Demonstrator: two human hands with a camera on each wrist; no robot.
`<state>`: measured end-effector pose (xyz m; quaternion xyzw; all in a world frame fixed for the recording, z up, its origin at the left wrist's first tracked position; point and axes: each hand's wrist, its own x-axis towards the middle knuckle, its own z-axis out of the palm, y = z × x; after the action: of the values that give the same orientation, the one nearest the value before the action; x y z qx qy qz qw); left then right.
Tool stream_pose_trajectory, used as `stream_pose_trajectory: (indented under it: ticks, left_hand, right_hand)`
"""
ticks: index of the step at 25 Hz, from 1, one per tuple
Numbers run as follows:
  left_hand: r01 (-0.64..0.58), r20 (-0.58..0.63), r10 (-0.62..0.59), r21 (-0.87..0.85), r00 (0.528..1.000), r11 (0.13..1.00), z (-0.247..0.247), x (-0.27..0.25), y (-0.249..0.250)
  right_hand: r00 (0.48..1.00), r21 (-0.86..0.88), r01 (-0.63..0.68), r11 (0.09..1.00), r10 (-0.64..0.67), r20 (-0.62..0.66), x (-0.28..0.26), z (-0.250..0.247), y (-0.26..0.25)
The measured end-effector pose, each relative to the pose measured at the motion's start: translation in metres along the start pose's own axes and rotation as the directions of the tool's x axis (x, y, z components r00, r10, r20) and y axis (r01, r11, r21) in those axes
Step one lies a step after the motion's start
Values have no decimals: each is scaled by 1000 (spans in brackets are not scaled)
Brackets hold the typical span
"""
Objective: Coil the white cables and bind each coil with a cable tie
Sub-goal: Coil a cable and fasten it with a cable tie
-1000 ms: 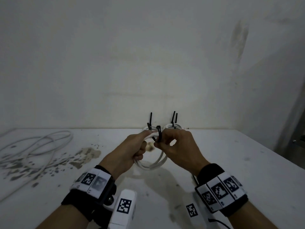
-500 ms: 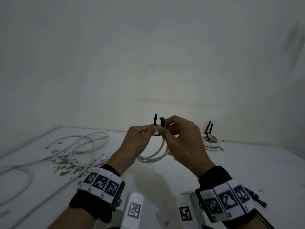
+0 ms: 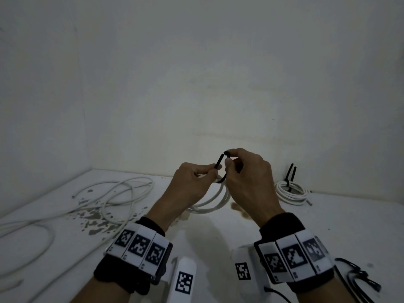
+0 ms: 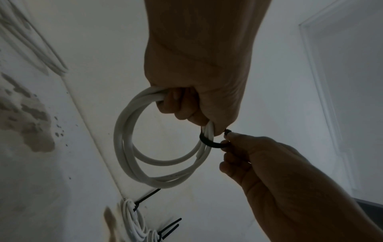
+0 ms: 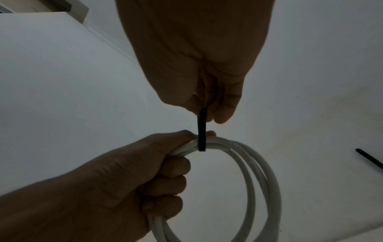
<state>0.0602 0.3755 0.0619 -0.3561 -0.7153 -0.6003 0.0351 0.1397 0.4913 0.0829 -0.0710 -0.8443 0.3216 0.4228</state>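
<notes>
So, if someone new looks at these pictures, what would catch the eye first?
First, the two hands in the middle: the left hand grips a white cable coil while the right hand pinches a black cable tie looped around it. Then the loose white cables on the left of the table, and a tied coil far right.

I face a corner where two plain, off-white walls point(image 3: 196, 73) meet at about eleven o'clock. The light is dim and greyish. Below them my white surface point(image 3: 349, 226) runs back to both walls, its top blotched with grey-brown stains point(image 3: 96, 217) toward nine o'clock and a small brown smear point(image 3: 237, 207) near the middle.
</notes>
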Motion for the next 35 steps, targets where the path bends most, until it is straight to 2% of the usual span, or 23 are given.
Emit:
stream_pose_trajectory:
  ticks: [10, 15, 19, 29, 35]
  left_hand:
    - [40, -13, -39, 106, 999, 994, -1, 4, -6]
    - [49, -89, -38, 126, 995, 991, 0, 7, -10]
    - [59, -103, -43, 162, 994, 985, -4, 7, -11]
    - [37, -75, -15, 296, 997, 955, -4, 5, -8]
    - [-1, -34, 16, 407, 999, 914, -9, 3, 3]
  right_hand:
    - [995, -110, 98, 989, -96, 26, 0, 4, 4]
    - [995, -112, 100, 989, -100, -1, 1, 1, 5]
    - [993, -116, 114, 987, -116, -4, -1, 4, 4]
    - [998, -103, 63, 993, -61, 28, 0, 5, 8]
    - [993, -10, 15, 1000, -14, 114, 0, -3, 6]
